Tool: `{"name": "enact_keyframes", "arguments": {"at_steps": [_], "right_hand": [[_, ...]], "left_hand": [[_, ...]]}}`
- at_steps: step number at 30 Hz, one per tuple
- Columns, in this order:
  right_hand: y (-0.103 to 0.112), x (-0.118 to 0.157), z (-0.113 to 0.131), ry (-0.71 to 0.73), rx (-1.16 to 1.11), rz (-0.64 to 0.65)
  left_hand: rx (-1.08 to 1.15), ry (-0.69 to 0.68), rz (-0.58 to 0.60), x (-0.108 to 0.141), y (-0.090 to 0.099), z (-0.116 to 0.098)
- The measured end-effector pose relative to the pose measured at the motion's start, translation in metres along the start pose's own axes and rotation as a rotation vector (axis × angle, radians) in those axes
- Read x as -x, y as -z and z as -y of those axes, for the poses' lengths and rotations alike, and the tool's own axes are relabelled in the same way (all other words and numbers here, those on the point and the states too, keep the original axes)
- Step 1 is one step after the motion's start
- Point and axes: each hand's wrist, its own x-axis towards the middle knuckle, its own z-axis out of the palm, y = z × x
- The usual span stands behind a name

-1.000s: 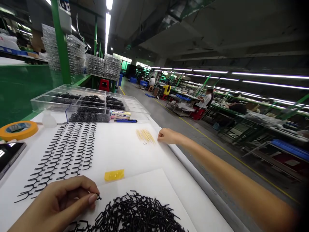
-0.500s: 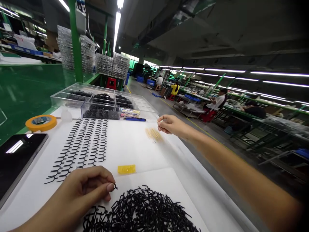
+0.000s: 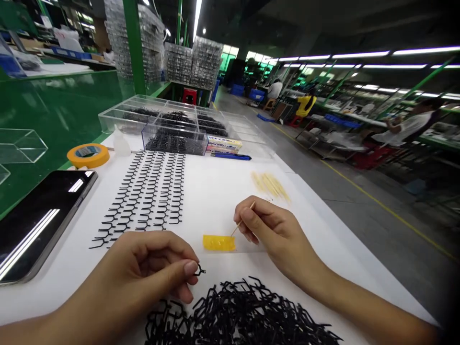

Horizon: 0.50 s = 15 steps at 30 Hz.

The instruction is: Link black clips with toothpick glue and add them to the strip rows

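Note:
My left hand (image 3: 158,268) pinches a small black Y-shaped part (image 3: 200,270) between thumb and forefinger, its forked end sticking out to the right. In my right hand (image 3: 269,225) is a thin wooden toothpick (image 3: 242,219), pointing down and left. Its tip is at the right end of a yellow block (image 3: 218,243) on the white work surface; whether it touches cannot be made out. Below both hands lies a heap of loose black parts (image 3: 244,316). Beyond my left hand, similar black parts (image 3: 147,191) are laid out in neat columns.
Yellowish streaks (image 3: 269,185) mark the surface at the right. At the back stand a clear compartment box (image 3: 143,125) of black parts, small cartons (image 3: 224,143) and a blue pen-like tool (image 3: 232,156). Orange tape (image 3: 88,155) and a phone (image 3: 43,220) lie left. People sit at far benches.
My right hand has come back from the yellowish streaks to the yellow block, with the toothpick now visible in it. My left hand still pinches the black part. The view has shifted.

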Motion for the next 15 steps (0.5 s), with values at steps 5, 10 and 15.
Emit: {"name": "enact_keyframes", "arguments": {"at_steps": [5,10,15], "right_hand": [[-0.010,-0.001,-0.001,-0.023,-0.028,0.036],[-0.013,-0.003,0.000,-0.030,0.012,0.036],[-0.013,-0.004,-0.001,-0.022,0.070,0.021]], "left_hand": [[-0.044,0.032,0.009,0.001,-0.001,0.000],[-0.022,0.077,0.155,0.003,0.000,-0.002],[-0.001,0.067,0.177,0.002,0.000,-0.003]]}}
